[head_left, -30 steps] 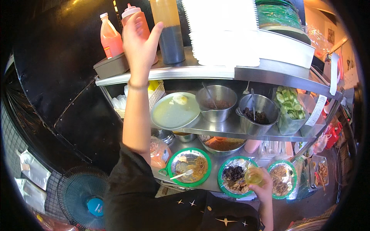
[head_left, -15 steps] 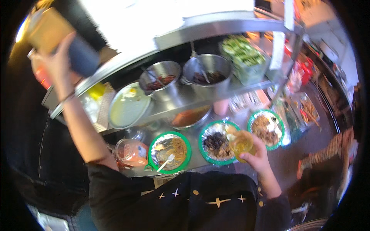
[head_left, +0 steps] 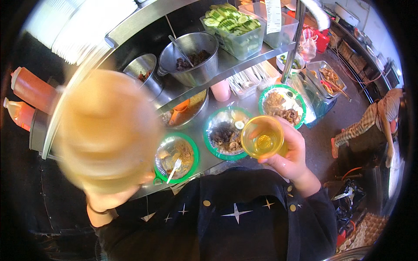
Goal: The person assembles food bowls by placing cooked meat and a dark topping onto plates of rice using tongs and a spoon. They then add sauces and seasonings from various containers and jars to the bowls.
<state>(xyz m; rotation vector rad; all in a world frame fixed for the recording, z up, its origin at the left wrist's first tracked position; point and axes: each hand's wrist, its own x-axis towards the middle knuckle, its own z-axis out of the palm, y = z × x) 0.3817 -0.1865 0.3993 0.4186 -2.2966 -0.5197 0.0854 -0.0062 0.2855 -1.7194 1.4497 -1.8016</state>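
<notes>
Close to the camera at left, my left hand (head_left: 114, 196) is closed on a large container (head_left: 109, 130), tan and smeared by motion. It hides part of the counter. Between its fingers and thumb, my right hand (head_left: 292, 152) holds a yellowish see-through cup (head_left: 262, 137) with some liquid at the bottom. Below the cup's left side is a green-rimmed plate (head_left: 208, 137) of rice, dark shredded food and egg. Farther right stands another green-rimmed plate (head_left: 304, 106) of food. A third green-rimmed plate (head_left: 195, 153), nearly eaten, bears a white fork (head_left: 175, 168).
On the steel shelf stand metal pots (head_left: 193, 75) of dark food and a tub of cucumber slices (head_left: 237, 32). Below, a pot (head_left: 198, 114) holds an orange scoop. Orange bottles (head_left: 32, 91) stand at far left. A person (head_left: 363, 122) is at the right.
My left hand has come down from the upper left toward me with the container. The cup in my right hand is nearer the camera. The whole view has shifted.
</notes>
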